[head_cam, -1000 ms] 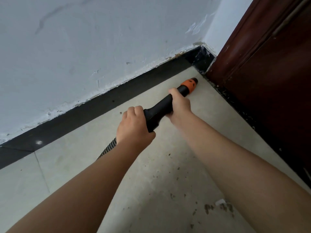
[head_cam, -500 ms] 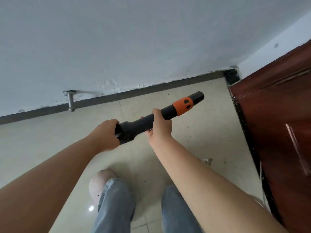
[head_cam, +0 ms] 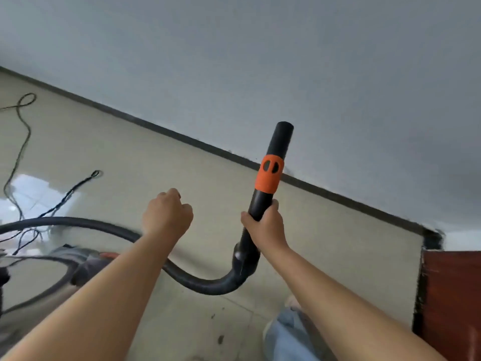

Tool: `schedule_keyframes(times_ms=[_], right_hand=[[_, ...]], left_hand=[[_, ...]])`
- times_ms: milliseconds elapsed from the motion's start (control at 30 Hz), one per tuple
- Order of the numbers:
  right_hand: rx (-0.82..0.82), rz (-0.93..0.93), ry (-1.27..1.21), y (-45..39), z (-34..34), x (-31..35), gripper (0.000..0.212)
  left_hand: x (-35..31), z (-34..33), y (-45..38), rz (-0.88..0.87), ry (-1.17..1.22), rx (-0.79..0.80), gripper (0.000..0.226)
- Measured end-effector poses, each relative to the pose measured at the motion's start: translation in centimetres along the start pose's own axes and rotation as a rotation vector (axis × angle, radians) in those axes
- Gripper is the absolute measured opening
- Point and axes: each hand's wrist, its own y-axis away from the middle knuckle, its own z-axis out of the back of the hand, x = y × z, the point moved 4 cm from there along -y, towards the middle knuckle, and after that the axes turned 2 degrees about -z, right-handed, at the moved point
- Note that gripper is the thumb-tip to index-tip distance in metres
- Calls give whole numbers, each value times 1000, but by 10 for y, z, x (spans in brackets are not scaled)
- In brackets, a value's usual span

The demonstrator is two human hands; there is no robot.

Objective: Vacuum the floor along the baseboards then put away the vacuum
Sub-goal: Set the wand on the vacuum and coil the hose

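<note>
Now I count one vacuum wand (head_cam: 270,178), black with a single orange band (head_cam: 269,174) carrying two dark oval holes, and it points up, its open tip in front of the white wall (head_cam: 260,61). My right hand (head_cam: 264,226) grips the wand just below the orange band, fingers wrapped round it. My left hand (head_cam: 168,213) is off it, curled into a loose fist and holding nothing, well apart from the wand. One black hose (head_cam: 203,282) loops down from the handle and runs left behind my left forearm towards the vacuum body (head_cam: 86,264), which is blurred low on the left. Thin dark cords (head_cam: 23,142) trail over the pale tiled floor (head_cam: 182,178); their number I cannot tell. One dark baseboard (head_cam: 182,138) runs slantwise under the wall, and one reddish-brown door (head_cam: 453,295) shows at the right edge. Half a second ago both hands held the wand, which lay nearly level; since then my left hand has let go and the wand has swung upright.
</note>
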Motion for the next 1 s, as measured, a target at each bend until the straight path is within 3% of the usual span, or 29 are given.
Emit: schedule_keyframes(times_ms=[233, 433, 700, 1000], right_hand=[[275, 427, 696, 92, -156, 100, 36], [506, 700, 1114, 196, -296, 126, 35], [719, 922, 1242, 283, -437, 126, 34], [820, 1007, 1280, 256, -539, 133, 35]], left_hand=[[210, 64, 91, 345, 244, -207, 24], [365, 93, 178, 529, 339, -383, 30], [501, 74, 239, 793, 432, -444, 25], [566, 69, 173, 866, 464, -491, 37]])
